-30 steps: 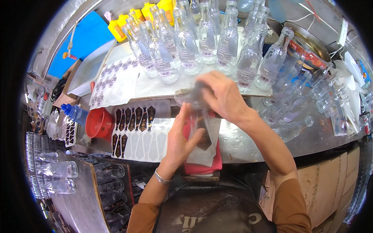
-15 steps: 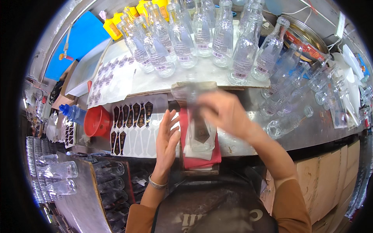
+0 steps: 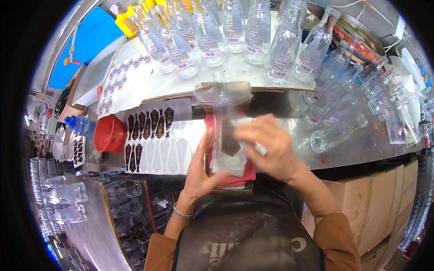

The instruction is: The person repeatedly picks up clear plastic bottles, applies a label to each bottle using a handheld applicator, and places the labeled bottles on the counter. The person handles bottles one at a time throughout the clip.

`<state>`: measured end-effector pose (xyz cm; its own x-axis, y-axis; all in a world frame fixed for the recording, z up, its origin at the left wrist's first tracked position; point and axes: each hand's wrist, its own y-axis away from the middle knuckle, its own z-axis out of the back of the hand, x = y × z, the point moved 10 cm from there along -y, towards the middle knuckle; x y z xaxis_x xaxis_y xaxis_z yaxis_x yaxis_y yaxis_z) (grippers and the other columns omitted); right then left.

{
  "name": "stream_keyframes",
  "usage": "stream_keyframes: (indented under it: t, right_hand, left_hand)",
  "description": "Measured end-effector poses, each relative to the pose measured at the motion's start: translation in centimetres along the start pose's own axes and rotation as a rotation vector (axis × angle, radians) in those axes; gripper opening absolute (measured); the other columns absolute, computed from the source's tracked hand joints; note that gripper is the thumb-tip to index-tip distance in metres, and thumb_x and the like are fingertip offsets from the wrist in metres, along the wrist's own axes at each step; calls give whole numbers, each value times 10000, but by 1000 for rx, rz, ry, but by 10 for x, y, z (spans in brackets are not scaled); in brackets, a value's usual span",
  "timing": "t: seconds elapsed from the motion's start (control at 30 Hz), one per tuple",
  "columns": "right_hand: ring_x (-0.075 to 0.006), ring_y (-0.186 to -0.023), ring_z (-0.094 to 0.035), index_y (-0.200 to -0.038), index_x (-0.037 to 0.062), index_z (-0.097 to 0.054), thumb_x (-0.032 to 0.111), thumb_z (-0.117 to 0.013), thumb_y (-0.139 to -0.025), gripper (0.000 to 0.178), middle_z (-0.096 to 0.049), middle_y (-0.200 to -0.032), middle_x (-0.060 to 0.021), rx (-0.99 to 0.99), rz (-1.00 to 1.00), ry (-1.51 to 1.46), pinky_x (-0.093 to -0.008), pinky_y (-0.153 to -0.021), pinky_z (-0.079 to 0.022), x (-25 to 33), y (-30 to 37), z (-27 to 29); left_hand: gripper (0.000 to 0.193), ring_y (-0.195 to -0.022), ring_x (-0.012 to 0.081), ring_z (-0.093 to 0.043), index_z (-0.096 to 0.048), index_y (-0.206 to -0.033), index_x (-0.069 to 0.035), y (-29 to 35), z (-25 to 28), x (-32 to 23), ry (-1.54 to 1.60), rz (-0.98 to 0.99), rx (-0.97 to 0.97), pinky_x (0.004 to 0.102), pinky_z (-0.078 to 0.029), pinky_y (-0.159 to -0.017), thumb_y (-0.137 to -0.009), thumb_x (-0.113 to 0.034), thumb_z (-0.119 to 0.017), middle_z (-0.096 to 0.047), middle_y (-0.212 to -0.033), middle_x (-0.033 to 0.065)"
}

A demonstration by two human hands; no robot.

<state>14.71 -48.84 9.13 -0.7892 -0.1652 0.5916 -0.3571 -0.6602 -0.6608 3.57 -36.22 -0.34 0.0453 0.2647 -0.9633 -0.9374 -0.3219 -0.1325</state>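
Note:
A clear glass bottle lies on its back in front of me, its neck on a folded greyish cloth and its base toward me. It carries a dark tie-shaped label. Along the bottle's left side is my left hand, fingers stretched and thumb apart near the base; whether it touches the glass is unclear. My right hand, smeared by motion, is curled over the label's right side. A small pale thing shows between its fingers, too blurred to name. Red cloth lies beneath the bottle.
Left of the bottle lies a sheet of tie-shaped labels, partly used, beside a red bowl and blue-capped bottle. Several upright glass bottles stand on the raised board behind. More bottles lie at right. Cardboard stands below.
My left hand has come nearer the bottle's left side, with its thumb toward the base. My right hand has moved down and slightly right from the bottle's neck toward the label.

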Motion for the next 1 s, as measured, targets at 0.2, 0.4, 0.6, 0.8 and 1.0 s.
stream_keyframes:
  t: [0.2,0.4,0.6,0.8,1.0]
  right_hand:
    - [-272,-800,-651,-1124,36,-683,101,-663,-874,259,-672,-905,-131,287,-270,-359,-373,-733,-547,14,47,-32]
    - [-61,-683,-495,-1159,-7,-673,242,-620,-1004,298,-601,-725,8,106,-848,-364,-255,-615,-416,-89,68,-32]
    - [-67,-632,-478,-1210,-32,-646,320,-696,-953,439,-583,-635,-21,227,-879,-321,-273,-584,-403,-83,68,-54]
    - [-73,-640,-490,-1203,-39,-644,327,-707,-943,454,-628,-658,-45,216,-849,-326,-277,-590,-412,-82,67,-55]
    - [-67,-652,-514,-1206,-32,-644,322,-701,-948,441,-637,-681,-42,226,-864,-347,-265,-619,-434,-85,69,-57]
  left_hand:
    - [604,-1476,323,-343,-259,-1564,60,-12,6,11,-26,84,-120,403,-221,-1219,-1054,-221,-420,-334,-1600,219]
    - [654,-1437,345,-342,-215,-1578,54,-27,-15,9,-161,0,-166,416,-229,-1196,-1070,-305,-417,-359,-1577,217]
    - [654,-1497,355,-273,-188,-1569,86,-26,-16,7,-121,-56,-159,417,-204,-1215,-1086,-308,-387,-291,-1612,239]
    - [662,-1522,353,-225,-177,-1569,90,-27,-16,16,-99,-96,-164,412,-181,-1225,-1094,-328,-373,-259,-1626,246]
    - [660,-1526,340,-220,-171,-1569,92,-27,-17,15,-81,-62,-155,408,-174,-1229,-1097,-327,-365,-236,-1636,246]
